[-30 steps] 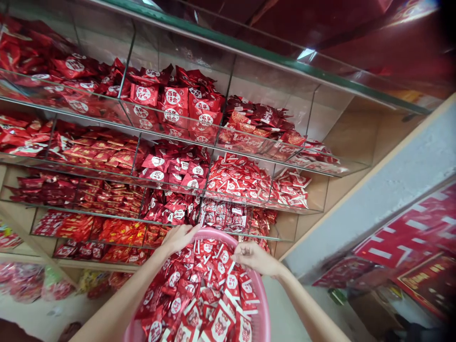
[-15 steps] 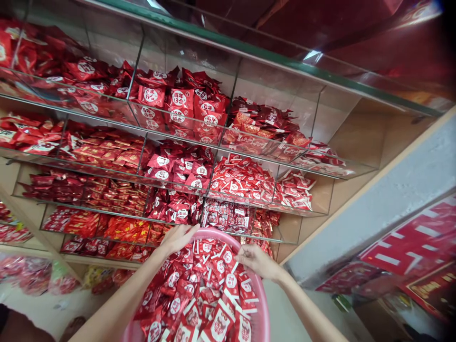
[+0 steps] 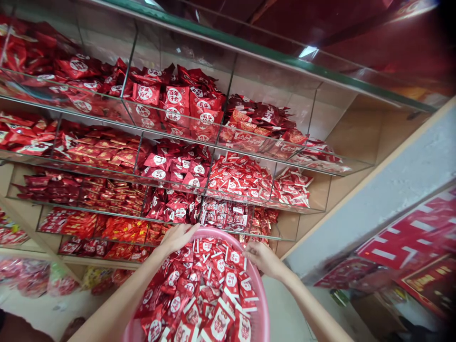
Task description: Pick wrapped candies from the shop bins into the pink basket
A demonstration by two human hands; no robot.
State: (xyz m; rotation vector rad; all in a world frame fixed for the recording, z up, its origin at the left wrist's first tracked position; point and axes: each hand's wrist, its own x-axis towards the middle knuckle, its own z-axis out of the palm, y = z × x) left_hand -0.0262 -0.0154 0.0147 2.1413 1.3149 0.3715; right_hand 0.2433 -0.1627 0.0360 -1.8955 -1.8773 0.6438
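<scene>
A pink plastic basin (image 3: 262, 304) is heaped with small red-and-white candy packets (image 3: 204, 297). My left hand (image 3: 178, 238) rests over its far left rim, fingers closed on the edge. At the far right rim is my right hand (image 3: 264, 259), thumb and fingers pinched at the edge of a red packet with a white round label (image 3: 234, 258). That packet is at the top of the heap, inside the rim. Most of the fingers of my right hand are hidden from this angle.
A tiered shelf with clear dividers (image 3: 221, 137) stands in front, its compartments filled with red packets (image 3: 242, 178). Right of it is a grey wall post (image 3: 370, 190), with red printed goods (image 3: 409, 232) beyond. Bagged items (image 3: 35, 275) sit on the floor at left.
My right hand has moved slightly right, and the red packet at its fingertips has shifted right with it. My left hand stays on the rim. The camera view has shifted a little.
</scene>
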